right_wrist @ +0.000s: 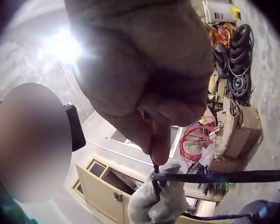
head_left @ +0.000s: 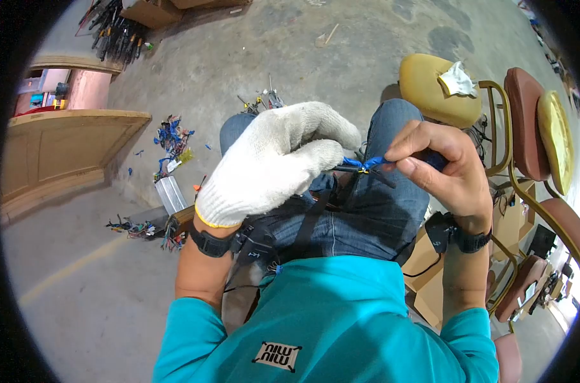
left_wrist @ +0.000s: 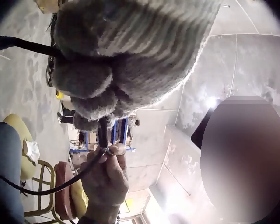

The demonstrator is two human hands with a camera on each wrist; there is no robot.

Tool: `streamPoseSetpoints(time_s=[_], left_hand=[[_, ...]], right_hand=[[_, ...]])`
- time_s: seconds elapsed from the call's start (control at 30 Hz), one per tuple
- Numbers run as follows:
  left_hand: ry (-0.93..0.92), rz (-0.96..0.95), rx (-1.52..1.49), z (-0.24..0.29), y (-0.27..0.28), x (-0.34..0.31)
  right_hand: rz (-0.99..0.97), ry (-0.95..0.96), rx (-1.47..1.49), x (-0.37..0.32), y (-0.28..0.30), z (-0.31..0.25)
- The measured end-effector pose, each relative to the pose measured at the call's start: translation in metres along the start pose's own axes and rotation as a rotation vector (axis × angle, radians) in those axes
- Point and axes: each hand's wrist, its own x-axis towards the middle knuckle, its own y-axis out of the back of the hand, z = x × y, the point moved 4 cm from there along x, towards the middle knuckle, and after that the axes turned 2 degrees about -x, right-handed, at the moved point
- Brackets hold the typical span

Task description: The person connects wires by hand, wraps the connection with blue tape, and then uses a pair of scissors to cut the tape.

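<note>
My left hand (head_left: 277,153), in a white knit glove with a yellow-edged cuff, grips a black cable (head_left: 384,179) above my lap. A twisted blue strip (head_left: 375,162) comes from the gloved fingertips and meets the cable at a small yellowish spot. My bare right hand (head_left: 446,166) pinches the far end of this strip between thumb and index finger. In the left wrist view the dark cable (left_wrist: 32,46) sticks out of the glove, and another length (left_wrist: 42,192) curves down from the joint. The right wrist view shows the cable (right_wrist: 224,176) crossing in front of the glove (right_wrist: 154,198).
On the floor at left lie wire scraps (head_left: 172,137) and a tangled wire bundle (head_left: 136,226) near a wooden cabinet (head_left: 73,153). A yellow-seated chair (head_left: 430,89) holding a white glove (head_left: 457,80) stands at right, with more chairs and cardboard (head_left: 424,281) nearby.
</note>
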Motion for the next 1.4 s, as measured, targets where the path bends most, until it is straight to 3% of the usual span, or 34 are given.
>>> streamPoseSetpoints(time_s=[0.1, 0.2, 0.23, 0.33, 0.43, 0.5, 0.6, 0.93, 1.1, 1.2, 1.27, 1.3, 1.4], left_hand=[[-0.136, 0.034, 0.076, 0.0, -0.003, 0.0], [-0.29, 0.074, 0.141, -0.004, -0.009, 0.001], [-0.287, 0.068, 0.141, -0.006, -0.009, 0.003], [-0.392, 0.077, 0.201, -0.003, -0.007, 0.003], [-0.285, 0.114, 0.127, 0.002, -0.006, 0.0], [-0.098, 0.094, -0.019, 0.0, -0.004, 0.0], [-0.026, 0.109, -0.109, -0.004, -0.003, 0.002], [0.053, 0.047, -0.302, -0.013, -0.004, 0.005], [0.107, -0.103, -0.37, -0.018, -0.005, 0.009], [0.139, -0.145, -0.205, -0.009, -0.01, 0.009], [0.148, -0.122, -0.125, -0.013, -0.011, 0.01], [0.064, -0.086, -0.075, -0.014, -0.011, 0.011], [-0.067, -0.012, 0.026, -0.023, -0.012, 0.013]], right_hand=[[0.029, 0.102, -0.233, 0.003, -0.003, -0.005], [0.042, 0.039, -0.458, 0.006, -0.011, -0.021], [0.088, 0.124, -0.491, 0.007, -0.016, -0.019], [0.132, 0.103, -0.6, 0.004, -0.021, -0.014], [0.17, 0.161, -0.641, 0.005, -0.023, -0.012], [0.182, 0.183, -0.66, 0.005, -0.024, -0.01], [0.255, 0.237, -0.695, 0.005, -0.028, -0.006], [0.449, 0.455, -0.811, 0.002, -0.034, -0.008], [0.52, 0.5, -0.839, 0.002, -0.035, 0.0], [0.545, 0.494, -0.813, 0.002, -0.033, 0.007], [0.476, 0.369, -0.732, 0.004, -0.03, 0.012], [0.478, 0.368, -0.735, 0.003, -0.03, 0.009], [0.497, -0.047, -0.397, -0.002, -0.022, 0.008]])
